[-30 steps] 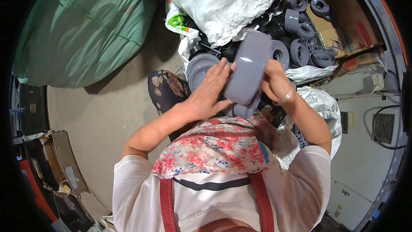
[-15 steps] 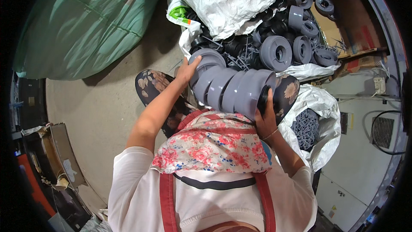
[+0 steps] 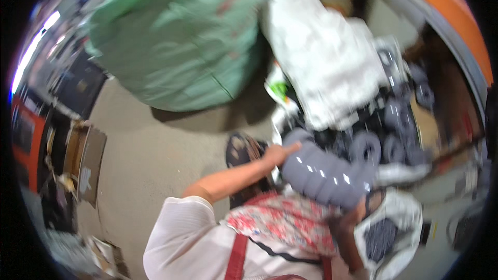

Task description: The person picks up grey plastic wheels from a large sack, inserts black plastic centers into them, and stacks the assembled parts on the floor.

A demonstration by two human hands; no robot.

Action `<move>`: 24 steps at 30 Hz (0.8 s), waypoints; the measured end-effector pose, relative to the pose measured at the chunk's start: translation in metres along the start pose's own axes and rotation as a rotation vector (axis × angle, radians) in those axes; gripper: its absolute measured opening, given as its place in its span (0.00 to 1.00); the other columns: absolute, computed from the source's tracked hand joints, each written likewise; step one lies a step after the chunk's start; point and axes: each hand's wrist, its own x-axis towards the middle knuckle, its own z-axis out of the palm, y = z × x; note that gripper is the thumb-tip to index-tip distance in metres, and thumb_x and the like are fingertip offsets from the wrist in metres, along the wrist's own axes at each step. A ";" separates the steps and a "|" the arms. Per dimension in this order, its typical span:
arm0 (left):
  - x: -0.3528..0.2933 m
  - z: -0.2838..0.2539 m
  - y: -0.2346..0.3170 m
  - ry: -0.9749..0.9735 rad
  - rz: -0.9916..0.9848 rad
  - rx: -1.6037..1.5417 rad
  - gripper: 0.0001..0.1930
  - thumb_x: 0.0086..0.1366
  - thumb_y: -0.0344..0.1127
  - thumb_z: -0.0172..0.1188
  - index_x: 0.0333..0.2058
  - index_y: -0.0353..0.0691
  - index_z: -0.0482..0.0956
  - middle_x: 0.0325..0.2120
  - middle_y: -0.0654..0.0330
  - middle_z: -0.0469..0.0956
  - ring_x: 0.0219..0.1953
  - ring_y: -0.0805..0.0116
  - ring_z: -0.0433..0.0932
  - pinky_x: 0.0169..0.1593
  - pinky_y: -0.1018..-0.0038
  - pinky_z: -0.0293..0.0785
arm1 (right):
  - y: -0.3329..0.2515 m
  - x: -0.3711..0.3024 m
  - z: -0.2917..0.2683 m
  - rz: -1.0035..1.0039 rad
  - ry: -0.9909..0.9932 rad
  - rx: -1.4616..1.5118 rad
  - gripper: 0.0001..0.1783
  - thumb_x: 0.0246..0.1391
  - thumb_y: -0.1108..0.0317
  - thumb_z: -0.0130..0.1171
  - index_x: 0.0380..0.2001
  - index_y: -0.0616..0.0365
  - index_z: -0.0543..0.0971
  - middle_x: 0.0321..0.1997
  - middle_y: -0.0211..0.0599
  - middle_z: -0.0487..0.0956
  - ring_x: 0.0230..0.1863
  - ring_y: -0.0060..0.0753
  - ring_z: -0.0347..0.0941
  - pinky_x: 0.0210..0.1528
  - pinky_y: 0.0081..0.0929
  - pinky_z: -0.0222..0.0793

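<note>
Across my lap lies a row of round grey plastic parts point(image 3: 328, 174), pressed end to end and slanting down to the right. My left hand point(image 3: 281, 154) grips its upper left end, thumb on top. At the lower right end, my right hand point(image 3: 355, 213) is closed round the last part, blurred by motion. Just beyond the row is a heap of similar loose grey rings point(image 3: 365, 148) mixed with black round pieces point(image 3: 332, 140). A white sack point(image 3: 324, 59) partly covers that heap.
A big green sack point(image 3: 179, 41) stands at the far left on the concrete floor point(image 3: 155, 150). Beside my right hand is an open white bag point(image 3: 407, 212) of thin grey plastic pieces point(image 3: 381, 238). A cardboard box point(image 3: 92, 161) sits far left; an orange panel point(image 3: 446, 15) rises at the back right.
My view has swung left, so the scene sits further right and lower. The tilted part at my left hand now lines up with the row. Both hands keep hold.
</note>
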 end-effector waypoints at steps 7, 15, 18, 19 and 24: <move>-0.078 -0.122 0.228 -0.042 0.821 -0.234 0.32 0.42 0.61 0.63 0.26 0.31 0.79 0.22 0.55 0.78 0.25 0.71 0.77 0.32 0.75 0.72 | -0.097 0.085 -0.005 0.169 0.642 0.903 0.27 0.50 0.54 0.46 0.44 0.69 0.69 0.46 0.49 0.70 0.48 0.46 0.65 0.51 0.39 0.59; -0.145 -0.422 0.405 1.137 1.291 0.124 0.26 0.55 0.53 0.56 0.39 0.32 0.74 0.29 0.61 0.75 0.33 0.71 0.72 0.39 0.76 0.67 | -0.387 0.471 0.036 -0.880 0.344 1.156 0.23 0.51 0.51 0.48 0.37 0.62 0.73 0.38 0.49 0.75 0.36 0.44 0.72 0.37 0.39 0.67; -0.121 -0.456 0.362 1.164 1.169 -0.033 0.24 0.59 0.50 0.53 0.44 0.34 0.73 0.33 0.63 0.74 0.37 0.74 0.70 0.43 0.78 0.64 | -0.429 0.462 0.045 -0.987 0.007 0.755 0.18 0.51 0.54 0.48 0.36 0.57 0.73 0.37 0.50 0.75 0.36 0.47 0.72 0.37 0.38 0.68; -0.107 -0.450 0.330 1.104 1.085 -0.071 0.23 0.61 0.49 0.52 0.46 0.34 0.72 0.35 0.64 0.74 0.38 0.75 0.69 0.44 0.79 0.63 | -0.431 0.448 0.059 -0.971 -0.150 0.588 0.16 0.51 0.56 0.48 0.36 0.56 0.73 0.38 0.50 0.75 0.37 0.49 0.71 0.37 0.38 0.68; -0.049 -0.379 0.183 0.689 0.789 -0.224 0.13 0.56 0.35 0.59 0.38 0.33 0.76 0.29 0.66 0.75 0.31 0.80 0.70 0.37 0.81 0.67 | -0.305 0.300 0.149 -1.120 -0.736 -0.273 0.14 0.47 0.58 0.50 0.27 0.59 0.75 0.26 0.46 0.76 0.31 0.48 0.74 0.33 0.40 0.70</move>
